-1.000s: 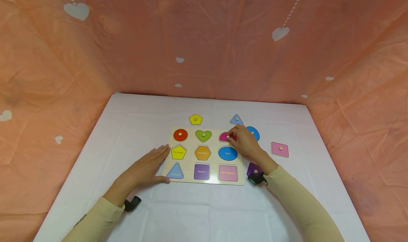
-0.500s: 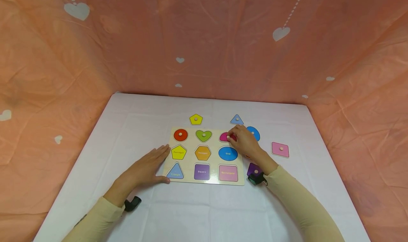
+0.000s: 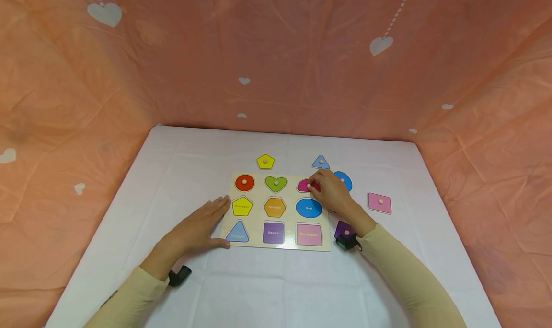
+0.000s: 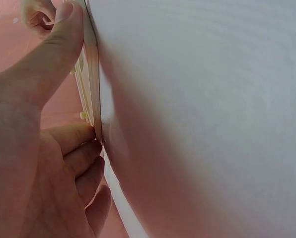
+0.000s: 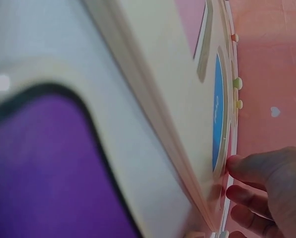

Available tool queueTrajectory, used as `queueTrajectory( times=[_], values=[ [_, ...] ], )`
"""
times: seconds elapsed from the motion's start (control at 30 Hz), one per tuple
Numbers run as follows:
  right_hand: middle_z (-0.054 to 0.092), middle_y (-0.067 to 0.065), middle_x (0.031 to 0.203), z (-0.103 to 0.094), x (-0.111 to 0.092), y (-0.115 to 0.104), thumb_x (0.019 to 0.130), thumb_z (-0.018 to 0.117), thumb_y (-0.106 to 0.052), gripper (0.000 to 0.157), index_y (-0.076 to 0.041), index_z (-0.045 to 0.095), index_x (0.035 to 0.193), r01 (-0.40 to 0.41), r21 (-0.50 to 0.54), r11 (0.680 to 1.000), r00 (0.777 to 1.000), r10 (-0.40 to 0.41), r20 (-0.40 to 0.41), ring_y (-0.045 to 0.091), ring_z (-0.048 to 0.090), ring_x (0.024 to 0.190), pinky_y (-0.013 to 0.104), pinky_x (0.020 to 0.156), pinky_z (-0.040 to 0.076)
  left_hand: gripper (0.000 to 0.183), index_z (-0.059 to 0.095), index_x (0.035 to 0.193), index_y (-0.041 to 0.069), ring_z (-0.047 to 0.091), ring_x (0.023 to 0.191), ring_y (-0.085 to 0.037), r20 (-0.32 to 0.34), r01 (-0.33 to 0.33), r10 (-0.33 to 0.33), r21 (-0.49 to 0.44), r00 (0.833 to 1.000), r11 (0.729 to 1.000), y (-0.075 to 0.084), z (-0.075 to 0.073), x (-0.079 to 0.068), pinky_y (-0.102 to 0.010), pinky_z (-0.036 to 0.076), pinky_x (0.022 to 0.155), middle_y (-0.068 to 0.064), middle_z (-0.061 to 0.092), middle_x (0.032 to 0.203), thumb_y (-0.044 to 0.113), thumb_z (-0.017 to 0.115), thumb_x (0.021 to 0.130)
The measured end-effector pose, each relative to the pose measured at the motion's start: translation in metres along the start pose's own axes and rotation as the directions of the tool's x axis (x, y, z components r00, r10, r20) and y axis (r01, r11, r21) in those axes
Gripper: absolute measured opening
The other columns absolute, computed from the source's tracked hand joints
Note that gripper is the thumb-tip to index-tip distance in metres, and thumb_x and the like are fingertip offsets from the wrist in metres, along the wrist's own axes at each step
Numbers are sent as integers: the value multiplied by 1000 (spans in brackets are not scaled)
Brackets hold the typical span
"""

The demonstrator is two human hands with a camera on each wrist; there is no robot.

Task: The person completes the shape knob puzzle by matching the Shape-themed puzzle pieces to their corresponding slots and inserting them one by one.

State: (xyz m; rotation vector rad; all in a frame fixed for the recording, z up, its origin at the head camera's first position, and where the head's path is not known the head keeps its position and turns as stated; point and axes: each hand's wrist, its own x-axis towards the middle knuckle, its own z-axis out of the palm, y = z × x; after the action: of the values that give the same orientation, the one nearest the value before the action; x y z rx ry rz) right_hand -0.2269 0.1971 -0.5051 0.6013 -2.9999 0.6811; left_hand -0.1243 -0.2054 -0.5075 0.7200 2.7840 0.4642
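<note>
A cream wooden shape-puzzle board (image 3: 258,222) lies on the white table. My left hand (image 3: 189,232) rests against its left edge, fingers extended, thumb by the near corner; the left wrist view also shows those fingers (image 4: 83,158) touching the edge. At the far right recess, my right hand (image 3: 334,193) pinches the pink half-circle piece (image 3: 302,186) with thumb and fingertips; its knob is mostly covered. In the right wrist view the thumb (image 5: 242,168) is at the board's surface. A red circle piece (image 3: 244,182) and a green heart piece (image 3: 276,183) sit in the same row.
Loose knobbed pieces lie around the board: a yellow pentagon (image 3: 265,161), a blue triangle (image 3: 321,162), a partly hidden blue piece (image 3: 343,180), a pink rectangle (image 3: 379,203) and a purple piece (image 3: 343,229) under the right wrist. Orange cloth (image 3: 276,78) surrounds the table.
</note>
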Motion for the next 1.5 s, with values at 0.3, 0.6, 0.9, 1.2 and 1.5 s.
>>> queueTrajectory(
  times=[0.3,0.6,0.9,1.2,1.5],
  values=[
    [70,13,124,1,0,0,101,76,-21,25,-5,77,121,-9,3,1000,1000,9,13,33,61,124,50,106,58,119,29,168,1,27,163,-35,6,12,-12,-8,1000,1000,0,0,0,-54,24,133,-15,27,177,53,91,81],
    [67,11,135,0,7,-6,101,77,-27,30,-11,74,126,-35,58,998,999,34,15,34,58,133,54,111,56,119,30,168,-1,27,162,-35,-1,-6,6,4,1000,1000,-2,1,1,-53,24,133,-16,27,176,53,91,81],
    [69,7,126,6,24,-17,103,74,-27,25,-12,74,124,-20,108,994,1000,20,-4,31,62,123,50,106,59,119,29,168,0,27,163,-35,2,9,-9,-5,1000,1000,0,0,1,-53,24,133,-15,27,176,52,92,81],
    [68,8,125,10,39,-27,104,72,-26,26,-11,74,126,8,136,991,1000,-7,-11,27,61,109,43,95,61,118,29,168,0,27,162,-35,2,-1,1,-1,1000,1000,1,-1,0,-53,25,133,-15,27,176,53,91,82],
    [70,9,117,14,54,-34,104,72,-25,27,-8,75,125,57,169,984,998,-51,-43,27,59,104,40,89,58,118,29,168,1,27,162,-35,3,11,-11,-9,1000,1000,3,-2,-1,-54,25,133,-15,27,177,51,91,82]
  ],
)
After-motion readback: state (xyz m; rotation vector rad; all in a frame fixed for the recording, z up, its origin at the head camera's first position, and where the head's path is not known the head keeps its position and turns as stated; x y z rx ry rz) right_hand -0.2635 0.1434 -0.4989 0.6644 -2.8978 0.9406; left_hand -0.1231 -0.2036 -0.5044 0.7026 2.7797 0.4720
